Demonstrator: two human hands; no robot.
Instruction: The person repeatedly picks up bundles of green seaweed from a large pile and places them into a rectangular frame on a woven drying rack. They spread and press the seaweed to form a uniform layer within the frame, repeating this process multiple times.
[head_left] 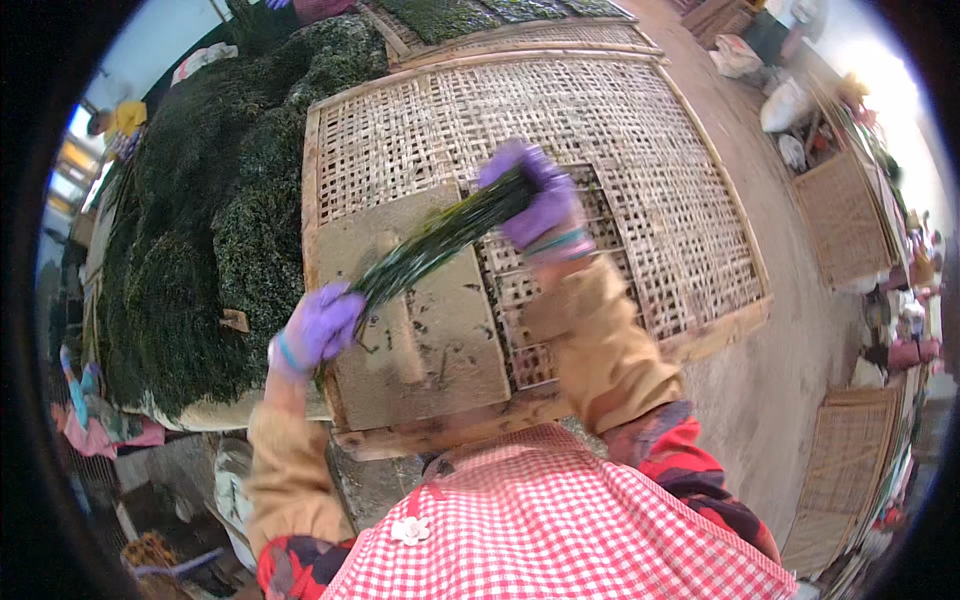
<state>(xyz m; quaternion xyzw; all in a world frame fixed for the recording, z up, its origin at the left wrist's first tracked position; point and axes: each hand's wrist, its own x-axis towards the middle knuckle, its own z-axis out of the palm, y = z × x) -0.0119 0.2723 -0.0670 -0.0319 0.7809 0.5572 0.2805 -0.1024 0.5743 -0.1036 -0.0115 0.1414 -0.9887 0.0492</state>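
A bundle of long, wet, dark green strands [430,250], like seaweed, stretches slantwise between my hands. My left hand [322,322], in a purple glove, is closed round its lower left end. Higher up, the purple-gloved right hand [532,195] grips the other end; motion blurs it somewhat. Beneath the bundle lies a flat grey-brown board [455,365] with a long pale raised strip [403,335] on it and dark green scraps. Just right of the board, a thin dark frame [508,340] lies on the woven slatted screen [650,150], partly hidden by my right forearm.
A large heap of dark green strands [180,250] fills the left side. Beyond the screen, another one [560,38] carries green sheets. Woven panels [845,220] lean at the right, past the floor [745,400]. Other people [125,118] are at the left edge.
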